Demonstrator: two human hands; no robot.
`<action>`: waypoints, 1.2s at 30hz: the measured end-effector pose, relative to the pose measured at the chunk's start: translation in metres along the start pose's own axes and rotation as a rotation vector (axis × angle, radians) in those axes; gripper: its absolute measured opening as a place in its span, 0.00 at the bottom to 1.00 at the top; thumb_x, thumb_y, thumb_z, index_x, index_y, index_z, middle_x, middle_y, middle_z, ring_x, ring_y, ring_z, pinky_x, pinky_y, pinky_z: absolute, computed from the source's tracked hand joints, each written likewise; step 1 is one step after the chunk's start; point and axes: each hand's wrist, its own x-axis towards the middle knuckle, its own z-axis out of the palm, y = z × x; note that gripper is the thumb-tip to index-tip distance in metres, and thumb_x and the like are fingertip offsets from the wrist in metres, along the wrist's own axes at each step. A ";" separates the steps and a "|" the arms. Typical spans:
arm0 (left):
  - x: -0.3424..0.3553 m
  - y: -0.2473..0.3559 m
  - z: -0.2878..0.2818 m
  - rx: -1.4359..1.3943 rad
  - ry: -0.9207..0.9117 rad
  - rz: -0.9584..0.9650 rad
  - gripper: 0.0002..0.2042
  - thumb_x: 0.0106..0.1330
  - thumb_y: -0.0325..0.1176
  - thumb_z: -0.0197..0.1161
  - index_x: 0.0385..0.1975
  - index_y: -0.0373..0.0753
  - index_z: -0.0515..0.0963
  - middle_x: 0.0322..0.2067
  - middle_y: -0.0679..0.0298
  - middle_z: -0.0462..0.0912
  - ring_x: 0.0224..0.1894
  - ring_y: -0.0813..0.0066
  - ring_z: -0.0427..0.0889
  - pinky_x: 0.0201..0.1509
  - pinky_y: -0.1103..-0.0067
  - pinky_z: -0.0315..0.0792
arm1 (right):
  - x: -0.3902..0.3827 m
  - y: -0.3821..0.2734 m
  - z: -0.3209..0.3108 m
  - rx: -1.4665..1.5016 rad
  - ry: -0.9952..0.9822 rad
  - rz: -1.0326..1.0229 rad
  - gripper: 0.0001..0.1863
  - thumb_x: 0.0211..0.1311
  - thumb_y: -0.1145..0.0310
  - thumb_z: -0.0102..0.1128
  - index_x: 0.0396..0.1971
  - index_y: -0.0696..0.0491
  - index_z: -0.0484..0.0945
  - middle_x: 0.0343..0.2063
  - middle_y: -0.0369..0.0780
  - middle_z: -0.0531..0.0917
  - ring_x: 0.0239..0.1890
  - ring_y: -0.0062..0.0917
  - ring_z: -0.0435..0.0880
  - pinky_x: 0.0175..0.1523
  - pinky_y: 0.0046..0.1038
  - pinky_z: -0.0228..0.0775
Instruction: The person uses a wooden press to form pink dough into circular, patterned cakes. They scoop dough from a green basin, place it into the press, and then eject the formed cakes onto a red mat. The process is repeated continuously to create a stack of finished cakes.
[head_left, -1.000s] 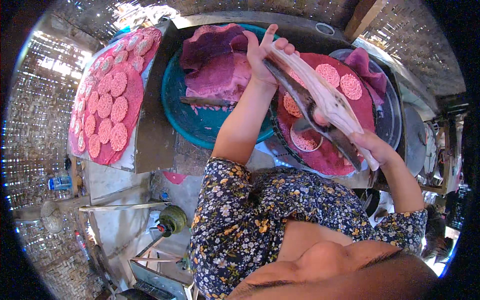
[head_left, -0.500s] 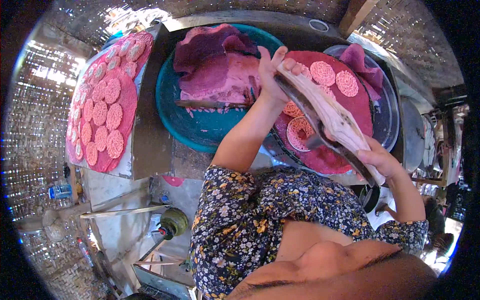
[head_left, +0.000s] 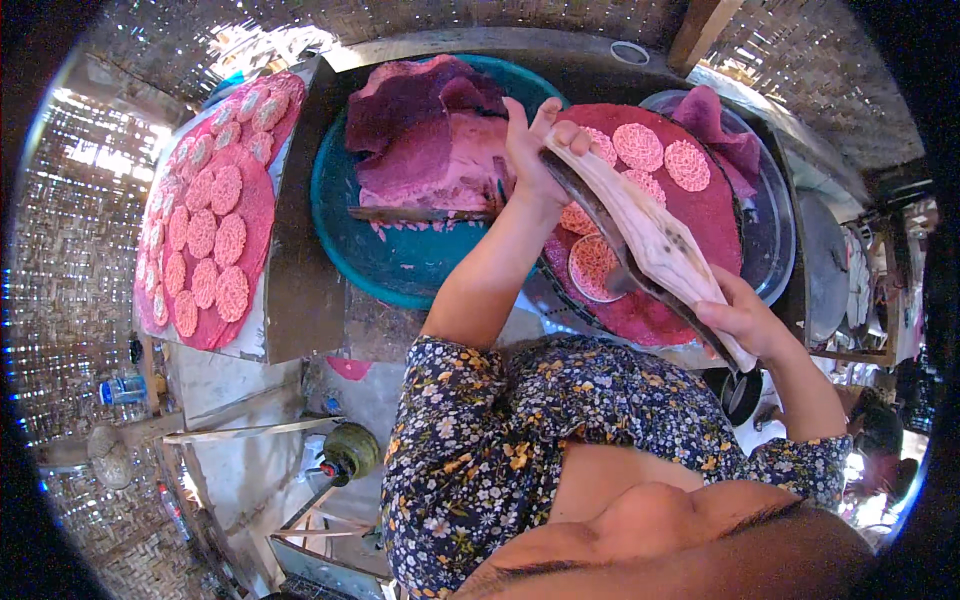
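A long wooden press [head_left: 650, 225], with a pale upper bar and a dark lower bar, lies aslant in both my hands. My left hand [head_left: 540, 155] is closed on its far left end, some fingers raised. My right hand [head_left: 742, 315] wraps its near right end. A short stub under the dark bar hangs over a small pale ring [head_left: 578, 280], which holds pink noodle-like strands. The ring rests on a round red cloth [head_left: 715, 215], beside several round pink strand cakes [head_left: 638, 147]. The press hides part of the cloth and some cakes.
On the left, a board with pink cloth [head_left: 250, 195] bears several rows of strand cakes. A teal basin [head_left: 335, 240] holds pink dough under purple cloth [head_left: 400, 105]. A metal tray [head_left: 780, 235] stands at right. A green gas cylinder [head_left: 352, 450] is below left.
The pink strands in the ring now cover more of its middle. My hands and the press have shifted slightly left, and the view has moved a little.
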 end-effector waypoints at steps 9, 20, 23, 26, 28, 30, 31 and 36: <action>-0.044 -0.010 0.066 1.638 -0.349 -0.012 0.26 0.50 0.43 0.62 0.48 0.35 0.68 0.47 0.52 0.73 0.54 0.62 0.70 0.56 0.68 0.62 | 0.012 -0.011 0.005 0.053 0.165 -0.325 0.43 0.43 0.45 0.61 0.52 0.61 0.60 0.31 0.41 0.75 0.25 0.22 0.78 0.25 0.21 0.71; -0.127 0.089 0.014 1.483 0.021 0.406 0.13 0.51 0.36 0.61 0.33 0.37 0.71 0.25 0.62 0.76 0.30 0.72 0.75 0.43 0.70 0.69 | 0.106 0.048 0.006 -0.622 0.506 -0.399 0.15 0.49 0.56 0.58 0.23 0.54 0.79 0.26 0.44 0.80 0.30 0.35 0.79 0.37 0.35 0.69; -0.154 0.118 0.027 1.465 -0.086 0.521 0.11 0.54 0.38 0.58 0.31 0.38 0.69 0.23 0.62 0.74 0.27 0.71 0.73 0.45 0.67 0.67 | 0.111 0.051 0.012 -0.666 0.486 -0.347 0.14 0.47 0.57 0.59 0.19 0.54 0.78 0.25 0.44 0.79 0.30 0.39 0.78 0.36 0.39 0.69; -0.170 0.127 0.034 1.485 -0.191 0.570 0.10 0.57 0.39 0.54 0.29 0.38 0.68 0.20 0.63 0.71 0.24 0.70 0.71 0.47 0.64 0.66 | 0.113 0.052 0.014 -0.702 0.483 -0.368 0.12 0.45 0.59 0.58 0.18 0.53 0.78 0.23 0.44 0.78 0.29 0.39 0.78 0.35 0.39 0.69; -0.165 0.127 0.030 1.469 -0.231 0.588 0.10 0.60 0.40 0.52 0.27 0.39 0.66 0.18 0.63 0.70 0.22 0.69 0.70 0.48 0.62 0.65 | 0.111 0.053 0.012 -0.741 0.509 -0.384 0.10 0.44 0.61 0.57 0.17 0.53 0.78 0.22 0.44 0.78 0.28 0.39 0.78 0.34 0.39 0.69; -0.169 0.121 0.042 1.506 -0.144 0.625 0.12 0.60 0.42 0.51 0.26 0.39 0.66 0.16 0.63 0.69 0.20 0.68 0.69 0.48 0.61 0.64 | 0.109 0.050 0.014 -0.726 0.526 -0.462 0.09 0.43 0.63 0.56 0.16 0.53 0.78 0.21 0.43 0.77 0.27 0.39 0.78 0.34 0.38 0.69; -0.175 0.117 0.056 1.533 -0.066 0.647 0.13 0.60 0.43 0.52 0.25 0.39 0.66 0.14 0.63 0.68 0.19 0.67 0.69 0.48 0.60 0.64 | 0.109 0.046 0.018 -0.716 0.516 -0.513 0.09 0.42 0.63 0.55 0.16 0.53 0.77 0.21 0.43 0.77 0.27 0.38 0.77 0.33 0.38 0.69; -0.179 0.116 0.057 1.444 -0.001 0.637 0.14 0.60 0.44 0.52 0.23 0.40 0.67 0.13 0.63 0.69 0.19 0.67 0.69 0.46 0.60 0.65 | 0.107 0.039 0.020 -0.730 0.523 -0.559 0.09 0.42 0.64 0.58 0.15 0.54 0.76 0.20 0.42 0.76 0.26 0.37 0.77 0.31 0.36 0.68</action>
